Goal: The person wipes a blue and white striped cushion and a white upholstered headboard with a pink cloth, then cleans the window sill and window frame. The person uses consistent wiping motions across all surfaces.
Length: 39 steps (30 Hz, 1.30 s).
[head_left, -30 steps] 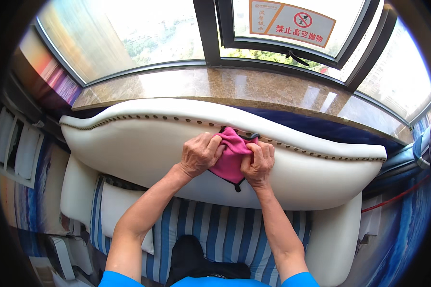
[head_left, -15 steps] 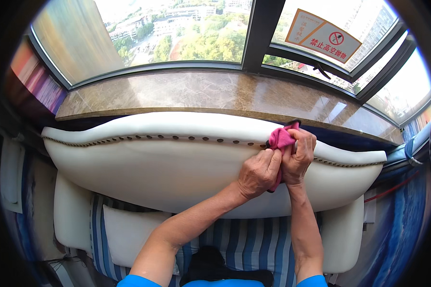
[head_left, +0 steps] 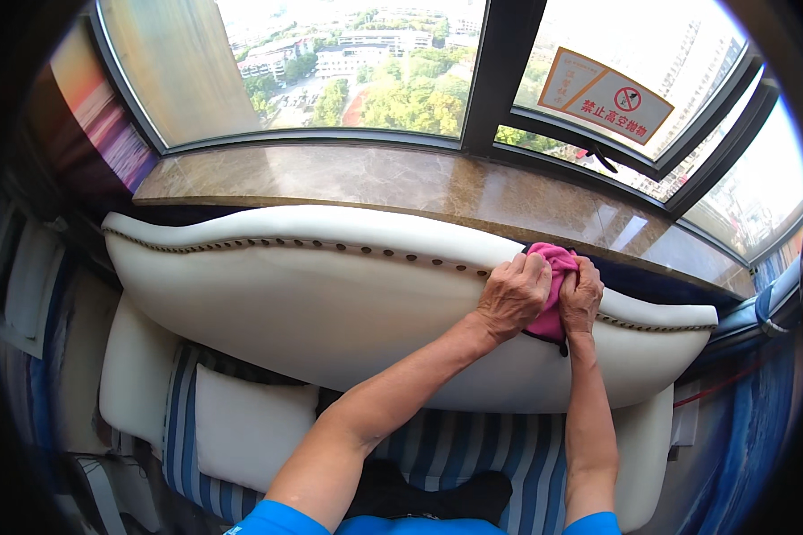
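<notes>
A pink cloth [head_left: 553, 308] with a dark edge lies bunched against the top of a cream sofa backrest [head_left: 348, 312], right of its middle. My left hand [head_left: 515, 294] is closed on the cloth's left side, knuckles up. On its right side my right hand [head_left: 582, 296] grips the same cloth, fingers curled into it. Both hands are at the line of dark round studs [head_left: 410, 257] that runs along the backrest. The cloth and hands hide a stretch of that line.
Behind the backrest runs a brown marble sill [head_left: 330, 178] under large windows, one with a white and orange sticker [head_left: 607, 95]. Below are a striped blue seat [head_left: 473, 446] and a white pillow [head_left: 254, 423]. A blue curtain [head_left: 748, 312] hangs at the right.
Both hands have shifted slightly right along the backrest with the cloth. The cloth is spread wider between them, and its lower part now hangs below the fingers. The view has tilted a little.
</notes>
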Each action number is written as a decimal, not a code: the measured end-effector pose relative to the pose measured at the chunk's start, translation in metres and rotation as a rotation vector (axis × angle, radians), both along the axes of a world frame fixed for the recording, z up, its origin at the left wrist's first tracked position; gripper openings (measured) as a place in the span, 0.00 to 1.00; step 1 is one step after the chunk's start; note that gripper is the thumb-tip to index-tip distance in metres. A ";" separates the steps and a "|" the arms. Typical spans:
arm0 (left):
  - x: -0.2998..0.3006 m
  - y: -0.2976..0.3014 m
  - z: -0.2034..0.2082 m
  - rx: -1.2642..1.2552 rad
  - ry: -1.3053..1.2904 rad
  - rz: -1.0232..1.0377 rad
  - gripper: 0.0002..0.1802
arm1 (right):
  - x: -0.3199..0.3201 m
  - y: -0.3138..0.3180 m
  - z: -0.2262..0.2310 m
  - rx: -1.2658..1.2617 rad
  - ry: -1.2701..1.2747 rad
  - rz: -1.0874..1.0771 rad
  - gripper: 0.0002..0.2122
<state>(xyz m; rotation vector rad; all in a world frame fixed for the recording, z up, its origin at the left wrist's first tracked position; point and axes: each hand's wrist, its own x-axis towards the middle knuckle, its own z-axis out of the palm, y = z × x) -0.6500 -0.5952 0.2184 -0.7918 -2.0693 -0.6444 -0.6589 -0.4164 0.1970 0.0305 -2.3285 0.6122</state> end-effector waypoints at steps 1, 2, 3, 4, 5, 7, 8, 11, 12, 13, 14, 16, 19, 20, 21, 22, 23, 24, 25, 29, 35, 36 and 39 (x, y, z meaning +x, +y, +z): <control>0.000 -0.002 -0.001 -0.015 0.010 0.019 0.14 | -0.001 -0.003 -0.002 0.025 0.013 0.007 0.06; 0.001 -0.004 -0.001 -0.030 0.019 0.038 0.14 | -0.003 -0.007 -0.003 0.049 0.026 0.016 0.07; 0.002 -0.009 0.000 -0.048 0.025 0.055 0.14 | -0.004 -0.013 -0.005 0.071 0.035 0.024 0.08; 0.004 -0.016 0.003 -0.059 0.026 0.068 0.14 | -0.002 -0.025 -0.004 0.121 0.068 0.022 0.09; 0.006 -0.024 0.005 -0.069 0.027 0.081 0.13 | -0.002 -0.037 -0.002 0.163 0.096 0.030 0.09; 0.008 -0.054 0.015 -0.066 -0.009 0.221 0.12 | -0.001 -0.079 0.010 0.210 0.121 0.136 0.11; 0.006 -0.076 0.018 -0.039 0.016 0.292 0.11 | 0.000 -0.102 0.022 0.217 0.131 0.201 0.12; 0.010 -0.152 0.035 -0.084 -0.066 0.528 0.10 | -0.003 -0.161 0.040 0.191 0.167 0.368 0.16; 0.011 -0.168 0.037 -0.114 -0.101 0.589 0.10 | -0.008 -0.167 0.036 0.199 0.140 0.360 0.17; 0.014 -0.176 0.038 -0.140 -0.094 0.595 0.11 | -0.008 -0.170 0.037 0.196 0.101 0.373 0.18; 0.014 -0.180 0.039 -0.166 -0.086 0.597 0.11 | -0.008 -0.169 0.038 0.193 0.062 0.381 0.19; 0.011 -0.176 0.039 -0.214 -0.034 0.590 0.13 | -0.004 -0.163 0.039 0.213 0.094 0.417 0.20; 0.000 -0.136 0.034 -0.224 -0.004 0.471 0.16 | 0.003 -0.139 0.036 0.230 0.120 0.419 0.22; -0.003 -0.118 0.028 -0.261 0.037 0.435 0.18 | 0.005 -0.126 0.034 0.233 0.126 0.419 0.23; -0.002 -0.097 0.021 -0.252 0.018 0.376 0.21 | 0.008 -0.108 0.027 0.255 0.136 0.385 0.24; 0.000 -0.078 0.017 -0.261 -0.008 0.339 0.23 | 0.014 -0.090 0.024 0.256 0.115 0.343 0.25; 0.003 -0.066 0.010 -0.241 -0.020 0.341 0.25 | 0.017 -0.077 0.023 0.274 0.092 0.314 0.25; 0.006 -0.054 0.007 -0.197 -0.056 0.308 0.26 | 0.021 -0.058 0.018 0.282 0.044 0.274 0.26; 0.005 -0.044 0.004 -0.180 -0.065 0.289 0.27 | 0.022 -0.035 0.013 0.301 -0.008 0.220 0.26; 0.001 -0.057 0.005 -0.207 -0.070 0.207 0.29 | 0.027 -0.030 0.024 0.409 -0.054 0.218 0.26; -0.013 -0.150 0.012 -0.189 -0.066 0.369 0.29 | 0.009 -0.134 0.045 0.326 0.017 0.478 0.32; -0.009 -0.176 0.020 -0.208 -0.128 0.436 0.31 | 0.002 -0.158 0.046 0.319 0.014 0.490 0.31; -0.002 -0.236 0.019 -0.256 -0.131 0.565 0.34 | -0.012 -0.197 0.048 0.381 -0.003 0.482 0.29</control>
